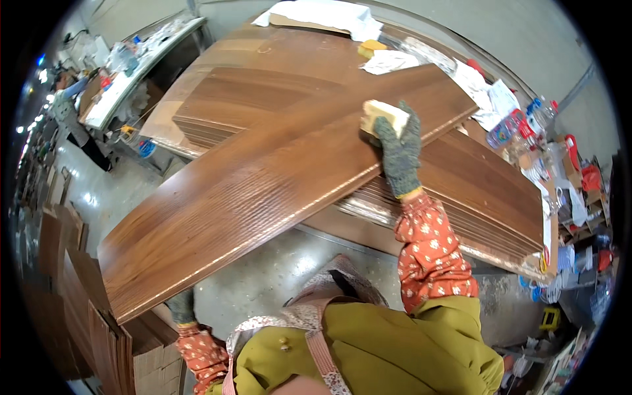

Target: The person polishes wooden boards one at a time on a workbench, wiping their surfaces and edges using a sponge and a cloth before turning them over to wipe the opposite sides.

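Note:
A long brown wood-grain board (263, 171) lies aslant across a stack of similar boards (487, 187), its left end jutting out past the table. In a grey-green knit glove, my right hand (400, 148) grips a pale yellow sponge (385, 117) against the board's top face, towards its far right end. My left hand (182, 307), gloved alike, is at the board's near edge by the left end. The board covers its fingers, so their grip is hidden. Both forearms wear orange flowered sleeves.
White cloths (392, 61) and a yellow sponge (372, 47) lie on the table's far side. Plastic bottles (505, 128) stand at the right. More boards (99, 316) lean at the lower left. A person (78, 125) stands near a side bench (131, 79).

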Motion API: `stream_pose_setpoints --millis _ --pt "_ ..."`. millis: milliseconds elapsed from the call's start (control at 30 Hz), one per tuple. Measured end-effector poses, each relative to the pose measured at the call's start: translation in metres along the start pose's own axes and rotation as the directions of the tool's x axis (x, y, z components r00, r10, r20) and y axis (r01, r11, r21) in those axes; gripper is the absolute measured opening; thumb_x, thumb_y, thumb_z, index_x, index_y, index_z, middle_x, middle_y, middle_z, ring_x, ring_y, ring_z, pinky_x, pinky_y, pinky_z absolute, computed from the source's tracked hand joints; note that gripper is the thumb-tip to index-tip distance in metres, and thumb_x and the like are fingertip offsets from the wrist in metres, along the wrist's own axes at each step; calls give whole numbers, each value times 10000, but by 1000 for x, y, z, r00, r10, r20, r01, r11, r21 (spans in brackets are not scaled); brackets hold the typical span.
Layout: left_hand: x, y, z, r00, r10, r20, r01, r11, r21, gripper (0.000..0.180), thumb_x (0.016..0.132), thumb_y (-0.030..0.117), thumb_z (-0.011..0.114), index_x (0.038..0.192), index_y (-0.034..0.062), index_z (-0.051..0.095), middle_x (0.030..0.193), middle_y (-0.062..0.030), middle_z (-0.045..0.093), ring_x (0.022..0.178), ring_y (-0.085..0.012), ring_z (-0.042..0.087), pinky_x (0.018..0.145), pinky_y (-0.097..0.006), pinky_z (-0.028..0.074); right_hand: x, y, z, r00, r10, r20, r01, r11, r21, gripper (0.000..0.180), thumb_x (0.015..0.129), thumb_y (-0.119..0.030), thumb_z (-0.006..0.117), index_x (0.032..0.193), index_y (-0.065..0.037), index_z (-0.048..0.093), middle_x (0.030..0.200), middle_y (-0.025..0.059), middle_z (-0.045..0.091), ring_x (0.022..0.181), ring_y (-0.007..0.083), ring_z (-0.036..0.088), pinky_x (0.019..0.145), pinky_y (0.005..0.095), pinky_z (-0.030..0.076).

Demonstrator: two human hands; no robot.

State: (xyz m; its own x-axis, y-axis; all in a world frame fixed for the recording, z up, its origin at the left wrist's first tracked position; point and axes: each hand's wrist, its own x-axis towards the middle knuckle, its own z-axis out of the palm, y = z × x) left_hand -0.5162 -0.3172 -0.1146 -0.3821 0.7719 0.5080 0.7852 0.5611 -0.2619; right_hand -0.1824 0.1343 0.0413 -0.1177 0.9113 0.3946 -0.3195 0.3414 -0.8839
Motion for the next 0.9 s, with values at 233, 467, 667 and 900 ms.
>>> stream_pose_setpoints --millis 233,467,667,900 --pt "95 145 -77 877 -468 -110 201 565 -800 425 756 67 710 1124 -44 529 1001 -156 606 929 -214 584 834 -331 476 6 -5 8 988 -155 -28 148 974 -169 544 805 -259 694 1200 -6 420 1030 113 547 871 165 581 558 262 545" --pt "151 18 -73 947 -322 12 208 583 -786 503 777 32 691 1209 -8 436 1080 -133 595 975 -195 582 878 -300 452 32 -70 -83 901 -405 -155 373 906 -198 375 825 -258 672 1078 -29 516 960 100 599 770 160 625 577 248 535" --pt "215 -13 -145 982 -187 23 154 726 -670 386 865 67 601 1198 -28 430 975 -126 657 897 -145 606 843 -257 447 68 -119 -318 831 -554 -45 22 114 -993 650 690 -337 765 1195 -20 506 1115 169 584 1044 295 564 883 380 467" --pt "236 -47 -148 977 -163 138 209 599 -773 284 906 81 532 1167 -8 465 922 -103 650 815 -90 615 741 -176 503 88 -97 -303 966 -223 132 2 -501 -865 853 672 -423 756 1367 -122 363 1378 197 377 1279 339 359 1043 426 314"
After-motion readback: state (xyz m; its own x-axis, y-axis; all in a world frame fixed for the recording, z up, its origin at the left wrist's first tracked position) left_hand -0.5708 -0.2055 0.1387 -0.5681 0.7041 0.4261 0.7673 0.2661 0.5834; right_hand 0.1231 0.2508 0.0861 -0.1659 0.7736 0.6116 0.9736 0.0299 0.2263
